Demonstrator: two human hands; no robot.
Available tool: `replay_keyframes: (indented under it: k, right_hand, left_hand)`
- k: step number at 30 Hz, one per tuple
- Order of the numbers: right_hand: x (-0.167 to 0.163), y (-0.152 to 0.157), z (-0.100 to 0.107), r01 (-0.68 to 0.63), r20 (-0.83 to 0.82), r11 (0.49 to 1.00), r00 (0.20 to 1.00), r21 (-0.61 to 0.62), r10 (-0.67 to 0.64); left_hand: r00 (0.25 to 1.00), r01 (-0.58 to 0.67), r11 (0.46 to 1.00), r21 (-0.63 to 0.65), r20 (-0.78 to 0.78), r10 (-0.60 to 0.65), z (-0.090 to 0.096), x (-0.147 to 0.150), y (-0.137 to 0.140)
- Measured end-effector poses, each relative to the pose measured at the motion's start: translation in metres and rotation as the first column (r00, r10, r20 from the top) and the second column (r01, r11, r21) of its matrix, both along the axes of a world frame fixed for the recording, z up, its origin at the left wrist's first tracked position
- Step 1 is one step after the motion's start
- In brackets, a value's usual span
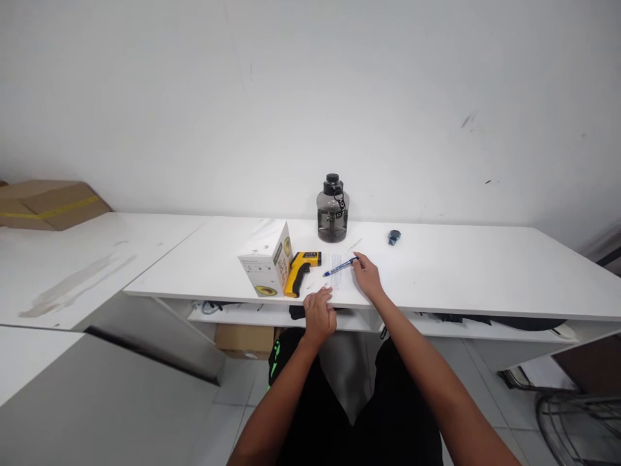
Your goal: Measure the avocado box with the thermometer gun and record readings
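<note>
My right hand (367,277) grips a blue pen (340,266) near one end. The pen slants down to the left over a sheet of paper (345,282) with lines of writing on it. At the front edge of the white desk, my left hand (319,314) rests with its fingers lying on the lower part of the sheet; it holds nothing I can see. Left of the paper, a yellow and black infrared thermometer gun (301,272) leans beside a white box (264,262) with avocado pictures. Behind the sheet stands a dark, see-through water bottle (332,210).
A small dark blue object, perhaps a watch (394,237), lies to the right on the white desk (466,265). At the far left sits a cardboard box (53,204). Under the desktop, a shelf (247,315) holds dark items, with another carton (245,340) below.
</note>
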State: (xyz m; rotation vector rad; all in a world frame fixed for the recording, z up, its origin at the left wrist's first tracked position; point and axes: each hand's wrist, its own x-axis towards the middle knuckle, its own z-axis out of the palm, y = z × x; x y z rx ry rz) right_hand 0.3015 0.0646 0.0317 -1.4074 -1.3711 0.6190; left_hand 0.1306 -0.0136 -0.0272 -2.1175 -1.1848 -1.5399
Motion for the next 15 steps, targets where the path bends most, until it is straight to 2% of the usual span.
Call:
replay_keyframes:
  k: [4,11,15]
  right_hand:
    - [0.001,0.000,-0.001,-0.004,0.004,1.000,1.000,0.003,0.004]
    - [0.000,-0.001,0.001,-0.002,-0.005,1.000,1.000,-0.009,0.002]
    - [0.000,-0.003,0.004,-0.007,-0.013,1.000,1.000,-0.022,0.007]
  left_hand:
    - [0.982,0.016,0.999,-0.045,0.187,-0.008,0.009,-0.005,-0.015]
    - [0.954,0.083,0.993,-0.087,0.294,-0.054,0.026,-0.007,-0.060]
    - [0.944,0.093,0.993,-0.070,0.322,-0.066,0.036,-0.004,-0.070]
